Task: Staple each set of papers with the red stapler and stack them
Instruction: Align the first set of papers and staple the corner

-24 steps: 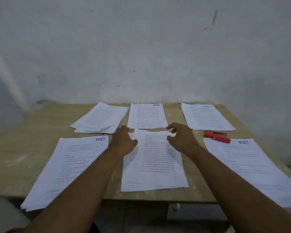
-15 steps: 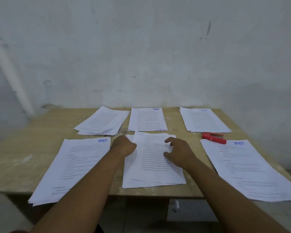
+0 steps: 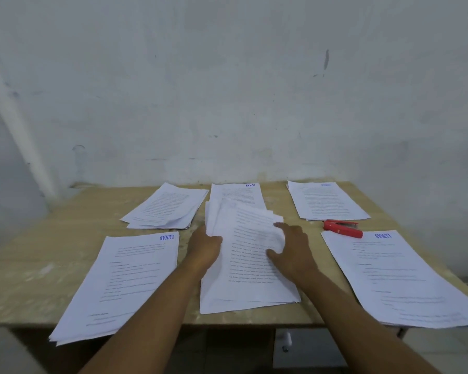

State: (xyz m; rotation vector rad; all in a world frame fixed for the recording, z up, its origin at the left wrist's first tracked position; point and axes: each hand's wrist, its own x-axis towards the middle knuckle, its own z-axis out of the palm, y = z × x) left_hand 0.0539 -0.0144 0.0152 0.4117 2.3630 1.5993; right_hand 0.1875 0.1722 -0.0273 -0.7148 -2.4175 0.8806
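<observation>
Middle paper set (image 3: 251,279) lies at the middle of the tabletop's near edge, its far end lifted and fanned, sheets not squared. Left hand (image 3: 204,247) grips the set's left edge near the far corner, fingers curled round the raised sheets. Right hand (image 3: 292,249) is released, fingers spread flat on the top sheet, pressing it.

Paper looks light, floppy and slippery sheet on sheet. Best held by both long edges and tapped square, then pinched at one far corner for the staple.

Red stapler (image 3: 342,229) lies untouched toward the right edge, between the far-right set (image 3: 324,201) and the near-right set (image 3: 397,276). More sets lie near-left (image 3: 125,279), far-left (image 3: 165,209) and far-middle (image 3: 238,191).

Wooden table (image 3: 52,238) is pale and scuffed, pushed against a stained white wall (image 3: 227,90).
</observation>
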